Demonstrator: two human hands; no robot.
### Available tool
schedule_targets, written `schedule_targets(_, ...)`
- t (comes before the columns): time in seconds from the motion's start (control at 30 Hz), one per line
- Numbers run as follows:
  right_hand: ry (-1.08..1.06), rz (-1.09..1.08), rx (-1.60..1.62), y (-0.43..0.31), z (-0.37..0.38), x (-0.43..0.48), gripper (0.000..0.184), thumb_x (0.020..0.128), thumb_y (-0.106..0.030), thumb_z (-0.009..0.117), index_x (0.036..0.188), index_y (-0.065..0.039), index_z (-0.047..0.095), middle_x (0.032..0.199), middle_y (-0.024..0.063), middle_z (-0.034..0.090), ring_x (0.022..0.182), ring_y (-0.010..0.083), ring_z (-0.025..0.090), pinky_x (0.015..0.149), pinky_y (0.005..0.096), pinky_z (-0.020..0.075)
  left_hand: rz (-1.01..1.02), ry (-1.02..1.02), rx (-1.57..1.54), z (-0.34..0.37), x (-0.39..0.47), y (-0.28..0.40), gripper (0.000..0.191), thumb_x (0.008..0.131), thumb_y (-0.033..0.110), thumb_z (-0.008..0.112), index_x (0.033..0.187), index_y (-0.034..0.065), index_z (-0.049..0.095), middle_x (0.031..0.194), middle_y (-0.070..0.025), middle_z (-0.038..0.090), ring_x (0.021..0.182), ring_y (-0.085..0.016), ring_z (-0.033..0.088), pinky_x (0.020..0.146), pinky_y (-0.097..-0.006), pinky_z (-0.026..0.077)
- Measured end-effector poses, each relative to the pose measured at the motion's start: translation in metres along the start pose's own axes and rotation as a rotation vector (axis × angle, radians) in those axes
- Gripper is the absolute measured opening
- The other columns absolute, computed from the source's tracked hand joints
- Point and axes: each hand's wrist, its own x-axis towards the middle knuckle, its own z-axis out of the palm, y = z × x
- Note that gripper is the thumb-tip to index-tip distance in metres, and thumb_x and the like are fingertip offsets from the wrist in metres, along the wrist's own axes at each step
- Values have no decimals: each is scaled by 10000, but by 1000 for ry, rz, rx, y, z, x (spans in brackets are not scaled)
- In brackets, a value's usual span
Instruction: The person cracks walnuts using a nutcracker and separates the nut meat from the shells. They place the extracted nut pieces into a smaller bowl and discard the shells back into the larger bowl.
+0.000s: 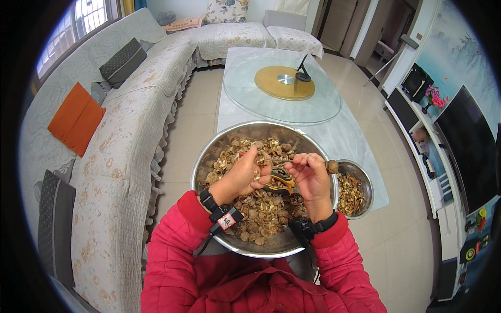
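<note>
A large steel basin in front of me holds many walnuts and cracked walnut shells. Above it, my left hand grips a piece of cracked walnut between thumb and fingers. My right hand is closed around a pick with a thin metal shaft and a round wooden knob. The shaft's tip points at the walnut piece; whether it touches is too small to tell. Pliers with yellow and black handles lie on the shells between my hands. Right of the basin, a smaller steel bowl holds walnut kernel pieces.
A marble-look table bears a round glass turntable with a black stand on it. A covered sofa runs along the left and back. A television cabinet stands on the right.
</note>
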Motion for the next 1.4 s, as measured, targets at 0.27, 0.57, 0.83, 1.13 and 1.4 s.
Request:
schedule_targets(0.27,3,-5,-34,-1,-1,0,137,836,-122,484,759,-20,532,843,122,591,764,257,602,675,333,505,222,96,-48,-12,8,1,449,922,460,234,910,66,449,832,-104,530,571,-127,464,391,-175,269)
schedule_targets(0.57,102,-7,-69,0,3,0,120,812,-129,505,739,-36,526,803,108,591,720,248,596,640,317,500,256,84,-97,-17,11,1,448,925,451,236,904,66,463,818,-96,539,634,-160,515,475,-215,386)
schedule_targets(0.83,-13,-313,-899,0,13,-2,121,832,-92,513,855,9,576,955,88,580,854,145,539,761,259,424,26,-2,-84,-11,3,7,477,910,502,222,855,82,441,641,-21,435,479,-92,367,381,-180,269)
schedule_targets(1.13,-80,-172,-1023,10,16,-6,111,772,-76,613,819,9,559,667,83,575,591,143,537,569,250,436,74,-8,-76,-9,6,5,467,901,518,246,832,96,433,605,19,335,460,-64,273,375,-177,194)
schedule_targets(1.4,-380,-322,-1048,29,35,-8,246,710,-66,642,907,-28,500,868,136,618,756,273,616,624,325,470,221,39,-203,-7,4,1,447,909,486,260,906,71,426,672,-19,379,501,-90,331,390,-187,244)
